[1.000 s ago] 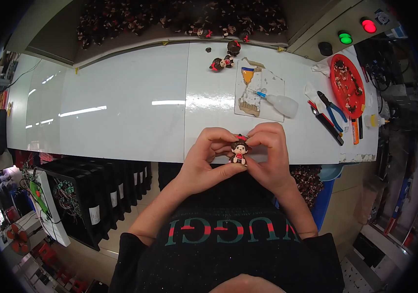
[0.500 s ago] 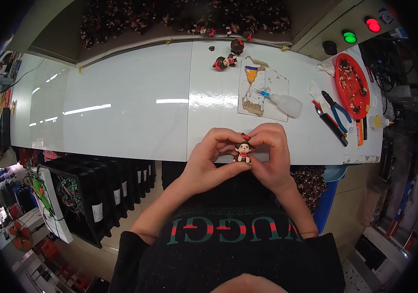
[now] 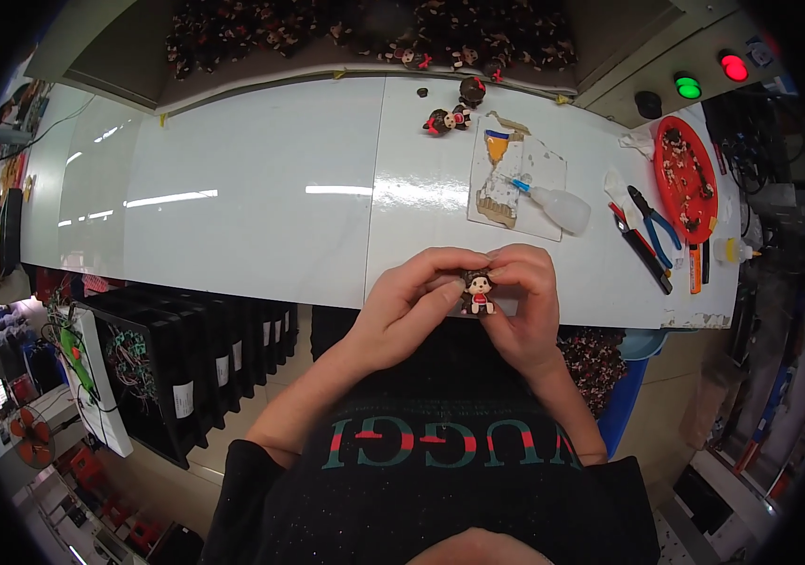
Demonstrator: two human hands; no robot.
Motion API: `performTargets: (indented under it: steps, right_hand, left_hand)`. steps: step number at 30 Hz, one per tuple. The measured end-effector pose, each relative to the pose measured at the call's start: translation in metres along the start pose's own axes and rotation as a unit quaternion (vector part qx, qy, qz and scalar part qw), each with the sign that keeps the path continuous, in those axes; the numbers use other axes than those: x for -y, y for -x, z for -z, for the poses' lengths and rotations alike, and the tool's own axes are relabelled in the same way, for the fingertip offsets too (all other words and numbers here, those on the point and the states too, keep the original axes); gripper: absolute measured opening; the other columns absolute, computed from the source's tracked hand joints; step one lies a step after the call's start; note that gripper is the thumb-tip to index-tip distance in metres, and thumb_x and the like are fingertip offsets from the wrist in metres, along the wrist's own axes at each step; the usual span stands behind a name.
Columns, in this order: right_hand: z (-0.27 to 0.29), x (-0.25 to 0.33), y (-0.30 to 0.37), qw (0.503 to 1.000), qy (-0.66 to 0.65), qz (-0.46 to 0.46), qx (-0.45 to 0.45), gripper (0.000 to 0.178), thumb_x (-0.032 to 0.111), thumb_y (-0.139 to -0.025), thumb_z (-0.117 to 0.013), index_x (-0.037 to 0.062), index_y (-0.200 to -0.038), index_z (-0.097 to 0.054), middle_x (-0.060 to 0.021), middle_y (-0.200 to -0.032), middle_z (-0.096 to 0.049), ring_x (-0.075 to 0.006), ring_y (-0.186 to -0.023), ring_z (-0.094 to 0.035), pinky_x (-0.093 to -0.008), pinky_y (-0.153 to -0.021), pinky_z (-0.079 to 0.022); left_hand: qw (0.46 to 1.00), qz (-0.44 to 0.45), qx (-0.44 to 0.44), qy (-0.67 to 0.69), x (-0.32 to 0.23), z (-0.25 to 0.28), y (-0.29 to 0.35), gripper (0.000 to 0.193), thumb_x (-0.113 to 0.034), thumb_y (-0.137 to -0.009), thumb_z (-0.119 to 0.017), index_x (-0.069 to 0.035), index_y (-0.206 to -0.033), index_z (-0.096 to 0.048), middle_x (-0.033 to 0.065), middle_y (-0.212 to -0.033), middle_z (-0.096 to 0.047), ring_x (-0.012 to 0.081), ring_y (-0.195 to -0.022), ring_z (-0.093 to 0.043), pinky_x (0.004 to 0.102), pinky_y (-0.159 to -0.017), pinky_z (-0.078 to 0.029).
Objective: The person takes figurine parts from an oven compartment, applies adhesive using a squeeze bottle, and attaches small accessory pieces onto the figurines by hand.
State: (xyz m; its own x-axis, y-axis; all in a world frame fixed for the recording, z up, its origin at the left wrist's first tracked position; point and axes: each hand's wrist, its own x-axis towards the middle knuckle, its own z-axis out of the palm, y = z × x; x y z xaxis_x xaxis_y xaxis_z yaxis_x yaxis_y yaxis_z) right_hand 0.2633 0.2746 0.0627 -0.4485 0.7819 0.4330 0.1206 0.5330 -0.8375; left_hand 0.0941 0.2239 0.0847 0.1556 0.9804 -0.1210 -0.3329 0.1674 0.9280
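Glossy white tabletop (image 3: 261, 240), round-headed figurine (image 3: 480, 295) between hands (image 3: 407, 306) (image 3: 527, 306)

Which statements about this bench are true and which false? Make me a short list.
1. The person's left grip and right grip both touch the small brown figurine in a red top. True.
2. The translucent squeeze bottle with a blue tip stands upright. False: the bottle lies on its side.
3. The oval red tray holds small brown pieces. True.
4. The round red lamp is unlit. False: the lamp glows red.
5. The blue-handled pliers lie on the white tabletop. True.
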Motion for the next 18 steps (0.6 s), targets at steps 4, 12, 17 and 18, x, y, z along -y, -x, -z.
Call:
performTargets:
  steps: [4,12,17,18]
  right_hand:
    - [-0.0001,-0.0004,-0.0005,1.000,-0.005,0.009,0.001,0.043,-0.009,-0.066,-0.070,0.0066,-0.101,-0.050,-0.0096,-0.099,-0.055,-0.0264,-0.093,-0.054,-0.0336,-0.079,-0.046]
    - [0.0013,-0.0029,0.0018,1.000,-0.014,0.011,0.002,0.042,-0.010,-0.066,-0.069,0.0065,-0.100,-0.051,-0.0101,-0.100,-0.055,-0.0270,-0.093,-0.055,-0.0338,-0.079,-0.047]
    - [0.0024,-0.0020,0.0013,1.000,-0.004,0.024,-0.002,0.042,-0.009,-0.067,-0.069,0.0060,-0.101,-0.051,-0.0105,-0.100,-0.055,-0.0270,-0.094,-0.055,-0.0336,-0.078,-0.048]
    - [0.0021,-0.0010,0.0006,1.000,-0.003,0.025,-0.001,0.042,-0.009,-0.067,-0.069,0.0060,-0.101,-0.051,-0.0105,-0.100,-0.055,-0.0270,-0.094,-0.055,-0.0336,-0.078,-0.048]
  left_hand:
    - [0.999,-0.007,0.003,0.031,0.0011,-0.0015,0.0004,0.030,0.000,-0.093,-0.043,0.001,-0.123,-0.049,0.0078,-0.111,-0.057,0.0116,-0.103,-0.057,0.0256,-0.089,-0.047]
    - [0.999,-0.008,0.004,0.034,-0.0002,-0.0036,0.0005,0.030,0.003,-0.092,-0.044,0.001,-0.121,-0.050,0.0073,-0.111,-0.057,0.0121,-0.102,-0.057,0.0259,-0.089,-0.048]
    - [0.999,0.012,-0.005,0.038,-0.0020,-0.0055,0.0009,0.028,0.001,-0.092,-0.045,0.002,-0.119,-0.051,0.0108,-0.115,-0.057,0.0139,-0.105,-0.056,0.0270,-0.092,-0.045]
    - [0.999,0.012,-0.006,0.038,-0.0010,-0.0059,0.0015,0.028,0.001,-0.092,-0.045,0.002,-0.119,-0.051,0.0108,-0.115,-0.057,0.0139,-0.105,-0.056,0.0270,-0.092,-0.045]
